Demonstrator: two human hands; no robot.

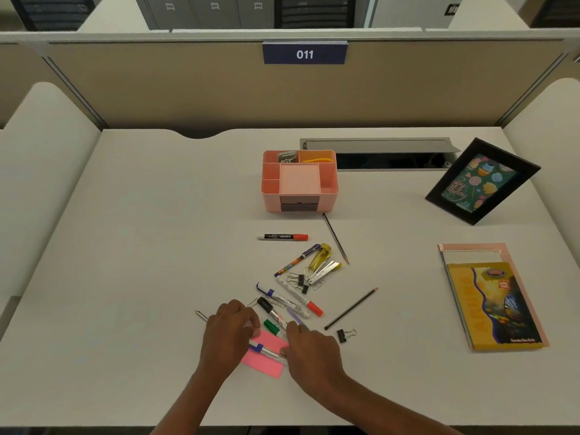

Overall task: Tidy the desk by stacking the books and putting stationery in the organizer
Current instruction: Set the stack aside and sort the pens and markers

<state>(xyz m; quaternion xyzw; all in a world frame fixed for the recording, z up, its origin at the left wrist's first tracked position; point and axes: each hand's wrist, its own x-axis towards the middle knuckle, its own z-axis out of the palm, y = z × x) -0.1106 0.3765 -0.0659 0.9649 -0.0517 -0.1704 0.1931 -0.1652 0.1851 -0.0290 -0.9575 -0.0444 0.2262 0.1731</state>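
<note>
Organizer (pixel 299 183) far centre on the bench (pixel 157 246), stationery (pixel 298 284) loose on its near side.
Silver clips (pixel 287 156) in its far-left compartment, a yellow item (pixel 318 159) in the far-right, a pale pink pad (pixel 299 178) in the middle. Left hand (pixel 229 328) and right hand (pixel 310 346) close together, each pinching an end of a blue-capped pen (pixel 266 350) over pink sticky notes (pixel 263 362). Stacked books (pixel 492 296) right, picture frame (pixel 483 180) beyond; beige partition (pixel 157 89) signed 011 behind.

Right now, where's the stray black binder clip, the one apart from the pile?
Head view, right of centre on the desk: the binder clip lies just right of the right hand, near the lower end of the dark pencil.
</note>
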